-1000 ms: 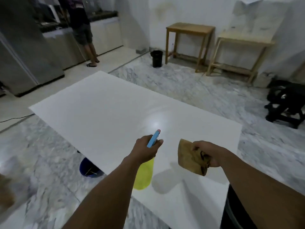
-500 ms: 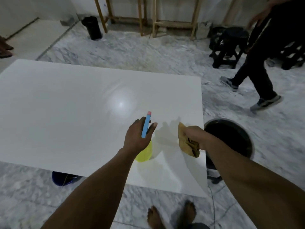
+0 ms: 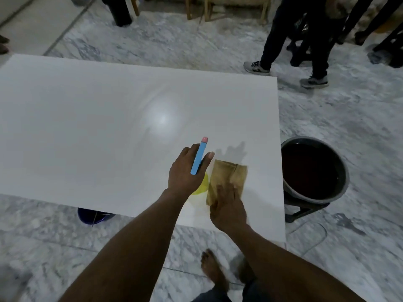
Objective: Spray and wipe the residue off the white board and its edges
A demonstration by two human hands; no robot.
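Here, in the head view, the left hand (image 3: pixel 185 173) grips a spray bottle (image 3: pixel 198 158) above the white board (image 3: pixel 98 127). The right hand (image 3: pixel 227 207), fingers flat, presses a cloth (image 3: pixel 230 176) near the board's right edge. The cloth looks soft and limp, best held under the palm.

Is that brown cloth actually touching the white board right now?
Touching. The head view shows the cloth lying flat on the white board, pressed down by the right hand.

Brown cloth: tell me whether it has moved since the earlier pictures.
Yes. The brown cloth came down from the air onto the white board, pressed flat under the right hand.
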